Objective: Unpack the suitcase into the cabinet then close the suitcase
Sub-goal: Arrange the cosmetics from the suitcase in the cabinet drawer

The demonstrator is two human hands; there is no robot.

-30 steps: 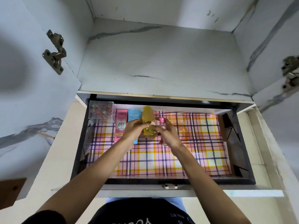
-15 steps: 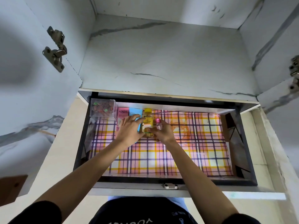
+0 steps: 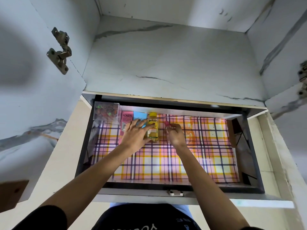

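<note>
With straight fingers the left hand (image 3: 134, 135) touches the bottle (image 3: 153, 129), likely light and slick, best gripped mid-body; at its 3 o'clock the right hand (image 3: 175, 136) pinches a pink-capped vial (image 3: 166, 124).

cabinet panels (image 3: 166, 63): marble-print laminate, smooth, low sheen. hinge (image 3: 59, 50): bare metal, dull brassy shine. drawer frame (image 3: 182, 185): dark, matt. latch (image 3: 176, 193): bright metal. liner (image 3: 166, 161): plaid printed sheet, smooth, glossy, catches glare; paper or vinyl, can't tell. box (image 3: 106, 112): clear hard plastic, glossy. pink carton (image 3: 127, 116) and blue carton (image 3: 139, 115): printed card, slight sheen. bottle (image 3: 153, 129): translucent yellow plastic, glossy, printed label. vial (image 3: 166, 123): clear body, shiny pink plastic cap. block (image 3: 13, 193) lower left: brown wood, matt. shirt (image 3: 141, 218): black cloth, matt, white print.
</note>
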